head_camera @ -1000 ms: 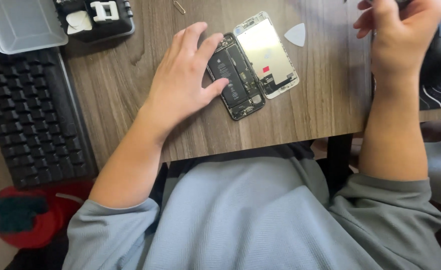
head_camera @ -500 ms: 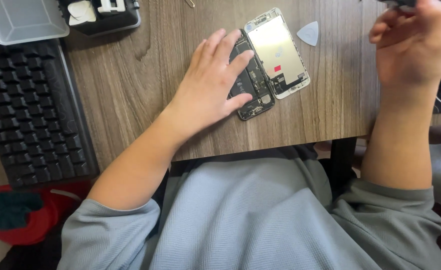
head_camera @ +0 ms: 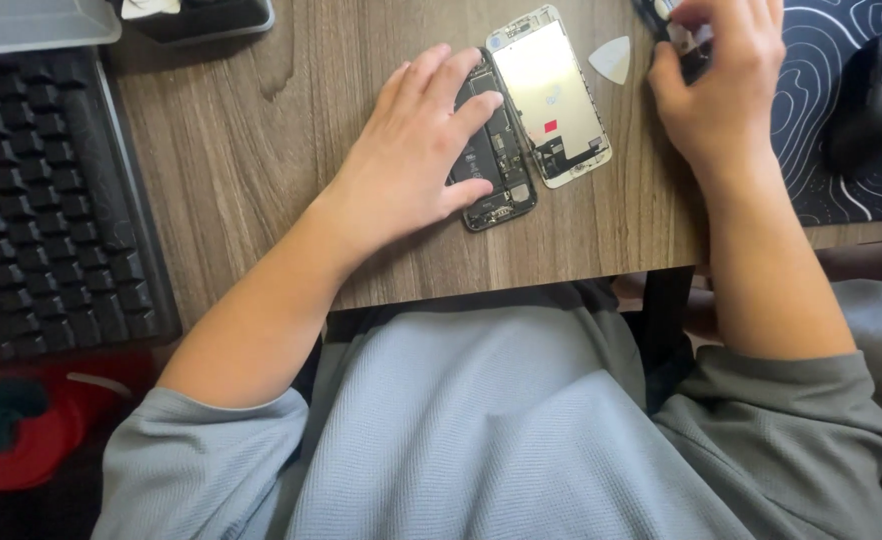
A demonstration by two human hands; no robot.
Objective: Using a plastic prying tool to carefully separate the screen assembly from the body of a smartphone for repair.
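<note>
An opened phone body lies on the wooden desk, its dark insides showing. Hinged open to its right is the screen panel, pale back side up. My left hand lies flat on the phone body, fingers spread over it and thumb along its near side, holding it down. My right hand is at the far right by the edge of the patterned mat. Its fingers curl around a small dark object with a white part. I cannot tell whether it is gripped or only touched.
A white triangular pick lies just right of the screen panel. A black keyboard fills the left, with a clear plastic box and a dark tray behind it. A black mouse sits on the mat. The desk edge runs close to my body.
The view has shifted, so the phone and hands sit lower in frame. My left hand stays on the phone body. My right hand has come down onto the small dark object.
</note>
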